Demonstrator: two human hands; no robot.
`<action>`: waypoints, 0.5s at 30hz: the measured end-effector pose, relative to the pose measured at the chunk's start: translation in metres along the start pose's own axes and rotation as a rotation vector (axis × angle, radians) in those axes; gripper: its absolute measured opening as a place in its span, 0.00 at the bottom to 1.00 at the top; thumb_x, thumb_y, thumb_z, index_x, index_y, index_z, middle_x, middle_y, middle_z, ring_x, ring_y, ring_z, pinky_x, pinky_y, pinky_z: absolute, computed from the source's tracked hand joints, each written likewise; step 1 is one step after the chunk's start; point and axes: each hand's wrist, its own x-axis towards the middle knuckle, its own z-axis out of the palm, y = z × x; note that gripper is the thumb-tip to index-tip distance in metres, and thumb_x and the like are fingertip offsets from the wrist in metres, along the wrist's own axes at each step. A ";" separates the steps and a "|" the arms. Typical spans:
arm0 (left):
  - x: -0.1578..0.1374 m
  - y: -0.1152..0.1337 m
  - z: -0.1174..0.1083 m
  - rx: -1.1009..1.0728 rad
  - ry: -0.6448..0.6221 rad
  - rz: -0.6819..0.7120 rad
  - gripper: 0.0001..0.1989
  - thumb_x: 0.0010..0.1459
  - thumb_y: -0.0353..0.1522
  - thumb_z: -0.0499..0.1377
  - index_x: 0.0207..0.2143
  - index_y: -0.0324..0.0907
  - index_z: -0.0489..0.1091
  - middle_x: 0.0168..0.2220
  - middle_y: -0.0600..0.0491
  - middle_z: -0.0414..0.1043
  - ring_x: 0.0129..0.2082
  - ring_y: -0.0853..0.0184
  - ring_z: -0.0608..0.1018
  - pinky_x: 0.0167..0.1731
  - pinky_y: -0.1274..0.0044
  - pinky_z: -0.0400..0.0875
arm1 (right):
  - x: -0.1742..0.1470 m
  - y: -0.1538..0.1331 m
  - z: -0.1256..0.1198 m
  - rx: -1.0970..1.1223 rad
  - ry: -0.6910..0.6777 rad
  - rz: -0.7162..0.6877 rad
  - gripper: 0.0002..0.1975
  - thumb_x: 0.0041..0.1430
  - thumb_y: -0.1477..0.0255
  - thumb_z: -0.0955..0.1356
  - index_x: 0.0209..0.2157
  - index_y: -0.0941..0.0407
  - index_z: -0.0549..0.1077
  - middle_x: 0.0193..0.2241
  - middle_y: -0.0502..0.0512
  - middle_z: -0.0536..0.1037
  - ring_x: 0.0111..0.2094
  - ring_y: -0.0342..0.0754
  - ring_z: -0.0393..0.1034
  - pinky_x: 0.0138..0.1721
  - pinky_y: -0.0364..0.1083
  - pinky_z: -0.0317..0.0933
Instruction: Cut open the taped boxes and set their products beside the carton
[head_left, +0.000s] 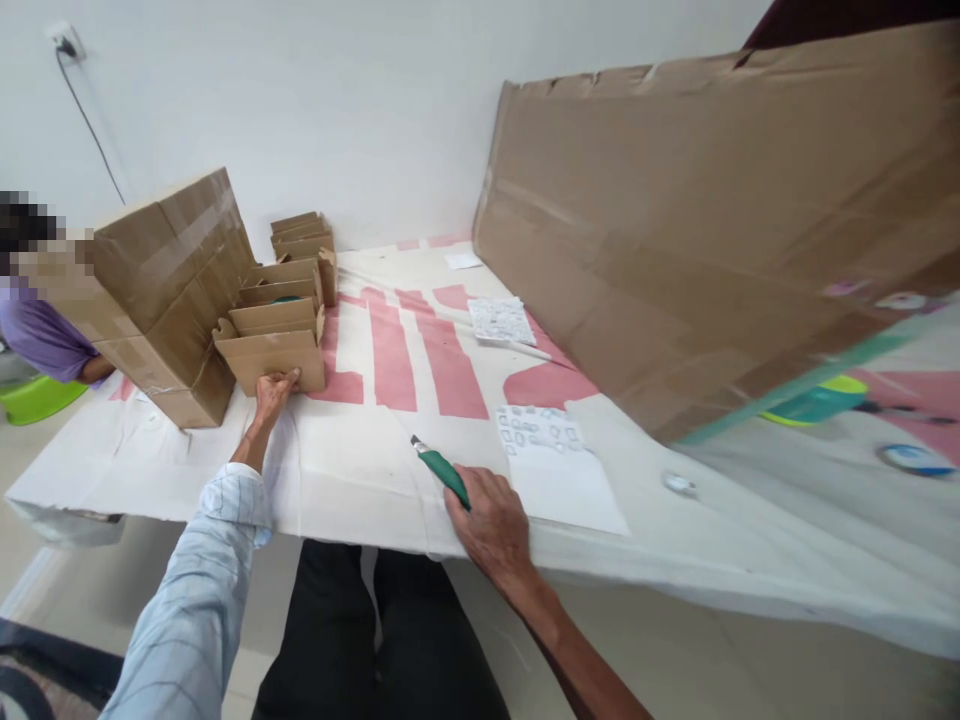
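Observation:
My right hand (491, 515) is closed around the green handle of a utility knife (442, 477), its metal tip pointing up and left above the cloth. At the left, my left hand (275, 392) presses with curled fingers on the lower front of an open cardboard box (270, 358). Flaps stand up along the top of this box. Directly behind it is another open cardboard box (277, 280), and a bit of something teal shows between the flaps. A sheet of paper with pen drawings (566, 490) lies just beyond my right hand.
Stacked taped cartons (172, 270) stand at the left, beside a person in a purple sleeve (45, 325). A large cardboard panel (675, 220) leans across the right. A handwritten sheet (501, 320), a small shiny object (679, 484) and a green-rimmed basin (817, 400) rest on the cloth-covered table (360, 490).

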 end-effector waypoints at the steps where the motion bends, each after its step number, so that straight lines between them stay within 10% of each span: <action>1: 0.001 0.003 0.000 -0.010 0.009 0.003 0.24 0.48 0.53 0.71 0.22 0.41 0.74 0.21 0.48 0.77 0.30 0.60 0.80 0.32 0.73 0.74 | 0.001 -0.001 -0.001 0.001 -0.005 0.006 0.12 0.68 0.73 0.65 0.51 0.56 0.75 0.41 0.61 0.79 0.43 0.58 0.68 0.46 0.54 0.61; 15: 0.014 0.034 0.009 0.033 0.050 0.062 0.17 0.56 0.43 0.67 0.23 0.41 0.71 0.22 0.51 0.74 0.27 0.61 0.76 0.31 0.70 0.77 | 0.025 -0.009 -0.008 -0.024 -0.141 0.152 0.15 0.65 0.76 0.68 0.53 0.55 0.75 0.45 0.61 0.79 0.47 0.59 0.67 0.48 0.54 0.59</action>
